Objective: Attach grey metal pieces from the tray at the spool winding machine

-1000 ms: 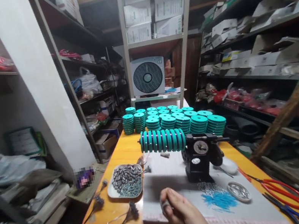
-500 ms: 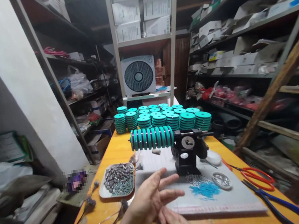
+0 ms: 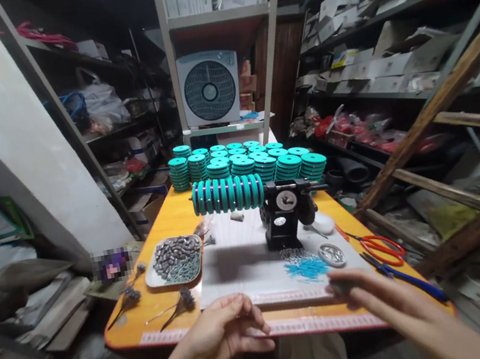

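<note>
A left hand [image 3: 223, 334], fingers loosely curled and empty, hovered at the near edge of an orange table [image 3: 182, 220]; the right hand [image 3: 381, 297] pinched a small grey object, seemingly between pieces. Beyond stood one black winding machine [image 3: 285, 221] carrying teal spools [image 3: 227, 194], one tray of grey weights [image 3: 174, 261] and two scissors [image 3: 379, 247].

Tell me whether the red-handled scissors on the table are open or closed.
Open. The red-handled scissors lie flat on the orange table near its right edge, their two handle loops spread apart, beside the blue-handled pliers.
</note>
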Action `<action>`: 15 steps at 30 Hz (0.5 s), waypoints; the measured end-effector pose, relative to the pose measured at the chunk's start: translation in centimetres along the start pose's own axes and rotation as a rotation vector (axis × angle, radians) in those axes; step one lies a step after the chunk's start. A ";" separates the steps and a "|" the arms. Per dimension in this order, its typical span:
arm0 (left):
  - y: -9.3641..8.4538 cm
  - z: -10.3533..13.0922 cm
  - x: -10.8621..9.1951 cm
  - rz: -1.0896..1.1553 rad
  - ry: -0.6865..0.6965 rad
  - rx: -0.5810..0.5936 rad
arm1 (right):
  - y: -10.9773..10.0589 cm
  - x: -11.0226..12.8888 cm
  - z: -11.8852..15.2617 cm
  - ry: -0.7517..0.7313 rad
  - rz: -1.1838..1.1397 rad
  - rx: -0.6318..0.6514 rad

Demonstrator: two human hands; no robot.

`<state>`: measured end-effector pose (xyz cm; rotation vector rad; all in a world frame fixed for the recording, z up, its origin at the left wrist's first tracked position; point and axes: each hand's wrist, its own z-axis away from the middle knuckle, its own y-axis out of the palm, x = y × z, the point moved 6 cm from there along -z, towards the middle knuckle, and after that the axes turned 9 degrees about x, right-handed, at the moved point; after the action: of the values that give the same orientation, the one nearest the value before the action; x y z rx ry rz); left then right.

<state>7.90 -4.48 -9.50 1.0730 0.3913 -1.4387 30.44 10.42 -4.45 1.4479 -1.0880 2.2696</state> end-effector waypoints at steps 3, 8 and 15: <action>0.4 0.2 0.5 0.014 -0.009 0.017 | -2.5 1.5 -2.0 -0.136 -0.037 -0.103; 1.0 0.0 1.7 0.015 -0.020 0.003 | -5.2 2.7 -5.5 -0.260 -0.098 -0.327; -0.6 -2.1 5.7 0.047 -0.005 -0.164 | -6.1 3.4 -10.3 -0.323 -0.049 -0.365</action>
<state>9.06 -6.09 -15.27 0.9402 0.4693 -1.3439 25.13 21.20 -1.14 1.6873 -1.4479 1.7214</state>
